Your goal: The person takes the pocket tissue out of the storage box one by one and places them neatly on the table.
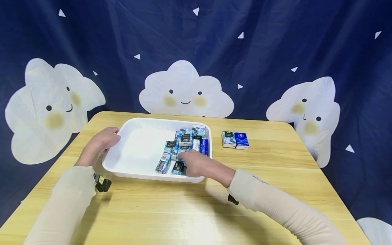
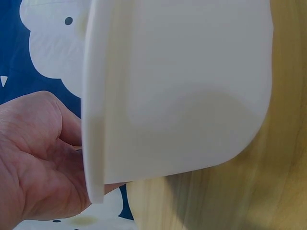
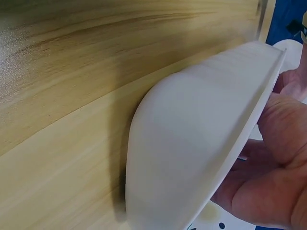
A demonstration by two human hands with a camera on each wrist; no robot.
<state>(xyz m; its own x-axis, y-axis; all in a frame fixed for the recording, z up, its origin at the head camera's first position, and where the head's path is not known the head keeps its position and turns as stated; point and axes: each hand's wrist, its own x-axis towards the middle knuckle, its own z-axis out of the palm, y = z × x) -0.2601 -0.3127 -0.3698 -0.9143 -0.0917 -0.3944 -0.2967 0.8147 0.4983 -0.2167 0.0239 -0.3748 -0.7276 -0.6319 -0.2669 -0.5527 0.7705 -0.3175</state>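
A white plastic tray (image 1: 137,146) stands on the table, its right part filled with several small packs (image 1: 170,147) that look like pocket tissues, most in blue floral wrap with a black label. My left hand (image 1: 105,139) grips the tray's left end at the rim; the left wrist view shows that hand (image 2: 43,158) at the rim, fingers partly hidden. Over the front right rim reaches my right hand (image 1: 197,164), its fingertips down among the packs. From the right wrist, the hand (image 3: 268,177) is seen bent over the rim; I cannot tell whether it pinches a pack.
Right of the tray, a floral pack (image 1: 228,139) and a plain blue pack (image 1: 242,141) lie side by side on the wooden table (image 1: 165,207). Behind the table hangs a dark blue curtain (image 1: 254,58) with white clouds.
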